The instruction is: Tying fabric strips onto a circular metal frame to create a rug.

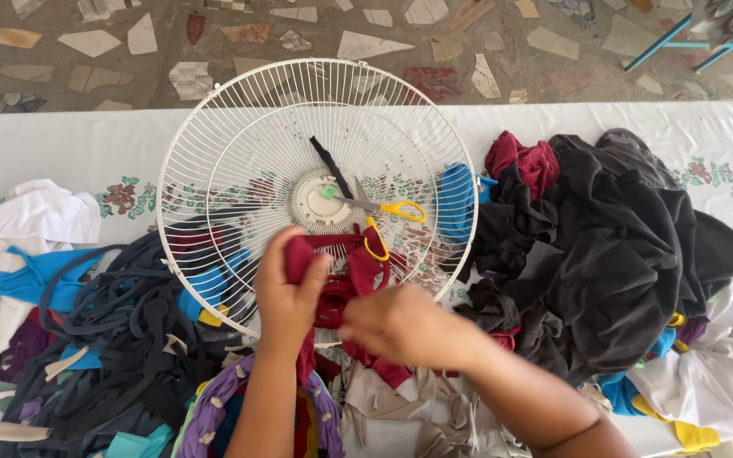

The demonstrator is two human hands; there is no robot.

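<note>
A round white wire fan guard [239, 127] lies flat on the cloth-covered table. My left hand [286, 297] grips a dark red fabric strip [356, 265] at the guard's near rim. My right hand [400, 326] pinches the same red strip just to the right, its fingers closed on it. Yellow-handled scissors [388, 212] rest on the guard beside its hub, just beyond my hands. A black strip [331, 163] lies across the wires above the hub.
A heap of black and dark red cloth [612, 246] sits to the right. Blue, black and white strips and rags [69, 339] are piled at the left. A braided purple piece [214, 399] lies near my left forearm. The tiled floor [316, 34] is beyond the table.
</note>
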